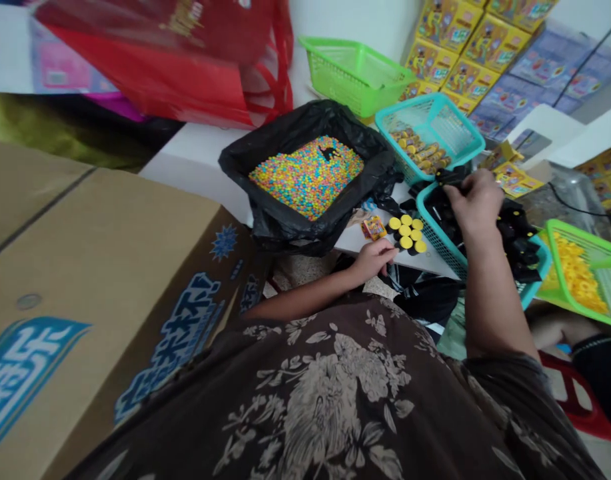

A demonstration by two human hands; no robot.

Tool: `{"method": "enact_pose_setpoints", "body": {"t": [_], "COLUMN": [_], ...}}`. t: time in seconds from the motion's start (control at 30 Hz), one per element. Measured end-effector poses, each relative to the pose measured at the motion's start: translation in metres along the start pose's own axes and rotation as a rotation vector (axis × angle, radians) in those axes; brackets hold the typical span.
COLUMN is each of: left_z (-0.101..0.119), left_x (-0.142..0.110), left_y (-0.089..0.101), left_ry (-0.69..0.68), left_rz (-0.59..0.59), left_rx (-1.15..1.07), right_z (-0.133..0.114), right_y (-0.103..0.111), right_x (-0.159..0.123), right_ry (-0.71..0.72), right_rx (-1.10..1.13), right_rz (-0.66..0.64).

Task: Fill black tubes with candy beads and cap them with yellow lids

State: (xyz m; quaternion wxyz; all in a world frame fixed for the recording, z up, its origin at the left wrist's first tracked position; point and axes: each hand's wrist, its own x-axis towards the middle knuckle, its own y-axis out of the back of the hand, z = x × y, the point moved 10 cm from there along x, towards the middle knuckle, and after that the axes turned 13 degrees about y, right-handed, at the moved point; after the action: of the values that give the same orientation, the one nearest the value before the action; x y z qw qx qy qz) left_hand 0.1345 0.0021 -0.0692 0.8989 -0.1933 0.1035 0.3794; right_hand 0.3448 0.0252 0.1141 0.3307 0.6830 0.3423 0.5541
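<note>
Right hand (476,200), fingers bent downward, reaches into a turquoise plastic mesh basket (442,241) of small black pieces (518,233); whether its fingertips are closed on one, I cannot tell. Left hand (372,260), fingers loosely curled, its grip unclear, is at the edge of a white tabletop (435,261), just beside clustered yellow-topped, black-sided round pieces (406,231) and a small yellow printed packet (374,228).

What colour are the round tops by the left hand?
The round tops are yellow; the head view shows them best.
</note>
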Motion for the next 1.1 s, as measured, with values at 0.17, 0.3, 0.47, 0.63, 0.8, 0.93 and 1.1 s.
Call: {"method": "enact_pose_setpoints", "body": {"t": [0.17, 0.3, 0.47, 0.63, 0.8, 0.93, 1.1], "left_z": [-0.004, -0.004, -0.002, -0.002, -0.003, -0.003, -0.003], "left_x": [0.001, 0.002, -0.001, -0.001, -0.002, -0.002, 0.000], "left_y": [-0.003, -0.003, -0.003, -0.006, -0.008, -0.008, -0.006], "left_ry": [-0.034, -0.101, -0.147, -0.152, -0.130, -0.115, -0.129], "left_rz": [-0.015, -0.027, -0.077, -0.131, -0.157, -0.147, -0.137], "left_rx": [0.007, 0.024, 0.053, 0.093, 0.115, 0.151, 0.125], "right_z": [-0.074, -0.195, -0.301, -0.306, -0.284, -0.296, -0.316], "right_y": [-0.024, -0.087, -0.167, -0.201, -0.198, -0.186, -0.197], "right_x": [0.034, 0.053, 0.031, 0.019, 0.034, 0.038, 0.019], "right_ry": [0.174, 0.564, 0.890, 0.715, 0.674, 0.818, 0.930], "right_rx": [0.105, 0.196, 0.085, -0.040, -0.201, -0.294, -0.223], "right_rz": [-0.027, -0.246, -0.642, -0.892, -0.877, -0.761, -0.861]}}
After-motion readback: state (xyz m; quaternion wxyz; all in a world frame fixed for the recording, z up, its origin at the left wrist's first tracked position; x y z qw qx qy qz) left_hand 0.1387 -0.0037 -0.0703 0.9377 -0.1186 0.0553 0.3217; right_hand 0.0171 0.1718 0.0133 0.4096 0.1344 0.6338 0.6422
